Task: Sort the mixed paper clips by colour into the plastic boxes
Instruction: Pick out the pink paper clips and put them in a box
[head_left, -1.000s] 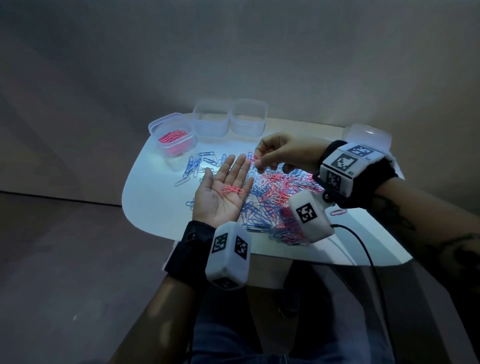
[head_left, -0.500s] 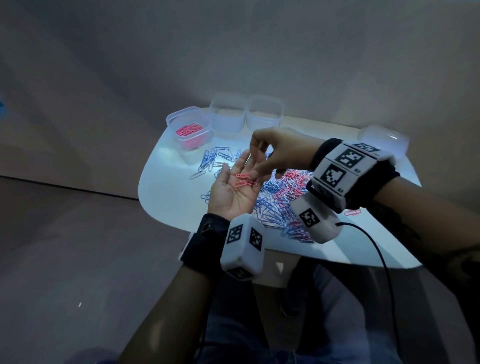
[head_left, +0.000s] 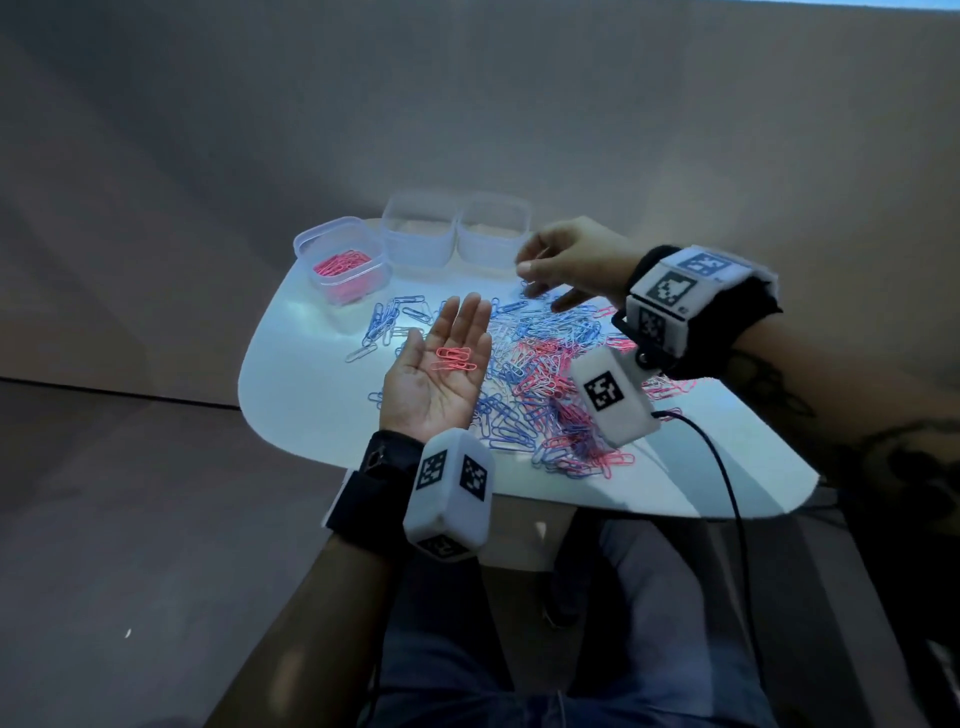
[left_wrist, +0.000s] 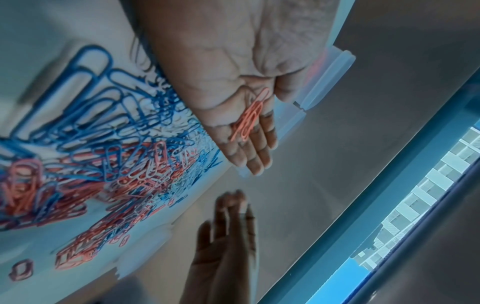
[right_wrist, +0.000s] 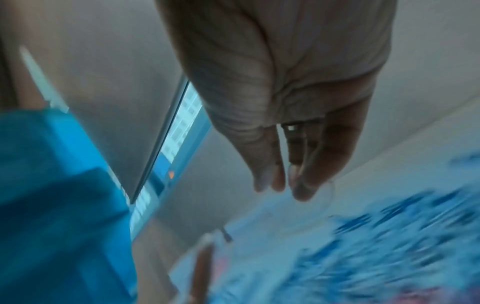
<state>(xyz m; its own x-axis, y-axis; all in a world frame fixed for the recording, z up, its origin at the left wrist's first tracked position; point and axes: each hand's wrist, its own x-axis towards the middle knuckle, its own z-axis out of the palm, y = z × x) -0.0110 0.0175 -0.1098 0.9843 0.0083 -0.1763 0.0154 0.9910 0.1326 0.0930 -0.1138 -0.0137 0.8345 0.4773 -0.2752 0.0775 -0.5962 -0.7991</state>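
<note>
My left hand (head_left: 441, 364) lies palm up over the white table (head_left: 311, 395), fingers straight, with a few pink paper clips (head_left: 453, 359) resting on the palm; the left wrist view shows those pink clips (left_wrist: 250, 115) too. A mixed pile of pink, blue and white clips (head_left: 540, 379) spreads to its right. My right hand (head_left: 561, 260) hovers over the far side of the pile, fingers loosely extended and holding nothing I can see; the right wrist view (right_wrist: 285, 181) is blurred. A clear box with pink clips (head_left: 343, 265) stands at the far left. Two more clear boxes (head_left: 418, 228) (head_left: 493, 228) stand beside it.
A separate small group of blue clips (head_left: 389, 317) lies between the pink box and my left hand. A black cable (head_left: 727, 478) runs from the right wrist unit off the table's front edge. My legs are below the near table edge.
My right hand has pulled away from my left palm toward the far side of the pile, leaving pink clips on the palm. The left hand stays palm up.
</note>
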